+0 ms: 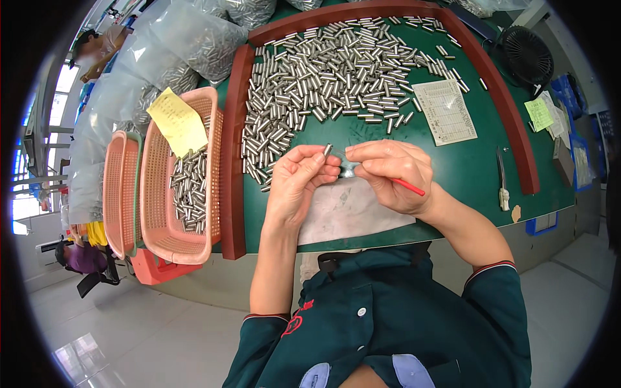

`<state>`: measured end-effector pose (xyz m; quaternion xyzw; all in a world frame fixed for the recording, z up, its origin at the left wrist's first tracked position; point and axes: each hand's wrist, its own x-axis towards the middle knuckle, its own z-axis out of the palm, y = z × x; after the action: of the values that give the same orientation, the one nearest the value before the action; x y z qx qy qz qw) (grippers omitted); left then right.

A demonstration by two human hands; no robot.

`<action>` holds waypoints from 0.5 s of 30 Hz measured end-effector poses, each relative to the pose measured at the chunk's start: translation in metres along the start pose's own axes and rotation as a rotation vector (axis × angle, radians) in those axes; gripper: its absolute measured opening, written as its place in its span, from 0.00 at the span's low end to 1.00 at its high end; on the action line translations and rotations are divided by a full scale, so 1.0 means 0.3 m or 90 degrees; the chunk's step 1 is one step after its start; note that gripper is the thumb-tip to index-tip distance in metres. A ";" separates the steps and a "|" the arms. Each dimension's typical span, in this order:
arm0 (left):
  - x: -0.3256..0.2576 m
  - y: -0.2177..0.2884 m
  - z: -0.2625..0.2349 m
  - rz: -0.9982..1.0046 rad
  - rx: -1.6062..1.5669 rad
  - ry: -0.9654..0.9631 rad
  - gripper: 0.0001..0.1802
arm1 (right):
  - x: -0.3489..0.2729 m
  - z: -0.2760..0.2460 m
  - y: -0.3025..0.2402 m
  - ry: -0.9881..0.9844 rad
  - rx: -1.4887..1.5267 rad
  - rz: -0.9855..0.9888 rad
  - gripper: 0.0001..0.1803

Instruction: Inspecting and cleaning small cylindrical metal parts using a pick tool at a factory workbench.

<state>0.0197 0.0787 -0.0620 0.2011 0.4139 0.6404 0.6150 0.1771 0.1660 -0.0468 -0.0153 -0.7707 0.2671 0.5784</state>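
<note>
My left hand point(299, 169) pinches a short silver metal cylinder point(328, 149) between thumb and fingertips above the near part of the green table. Close beside it, my right hand point(394, 171) is closed around a slim red stick-like tool point(409, 187), whose red end sticks out below the fingers. Something thin seems to reach from the right fingertips toward the cylinder, too fine to make out. A pale cloth or sheet point(356, 210) lies under both hands. Beyond them spreads a large heap of similar metal cylinders point(330, 71).
A dark red wooden frame point(234, 161) borders the heap. On the left stand a pink basket point(150, 213) holding cylinders and a yellow note point(178, 123), and bulging plastic bags point(200, 42). A printed sheet point(445, 111), tweezers point(502, 178) and black fan point(525, 55) are at right.
</note>
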 end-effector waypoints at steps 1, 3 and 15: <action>-0.001 -0.002 0.001 0.010 0.003 -0.009 0.07 | -0.004 0.002 0.002 0.001 0.000 -0.001 0.13; -0.005 -0.006 -0.001 0.022 0.007 -0.016 0.07 | -0.011 0.007 0.003 -0.027 -0.024 -0.020 0.13; -0.019 -0.007 0.005 0.080 0.056 -0.001 0.10 | 0.001 -0.001 -0.019 -0.088 -0.021 -0.003 0.11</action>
<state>0.0231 0.0735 -0.0615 0.2539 0.4281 0.6587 0.5643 0.1789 0.1613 -0.0439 -0.0041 -0.8131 0.2535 0.5239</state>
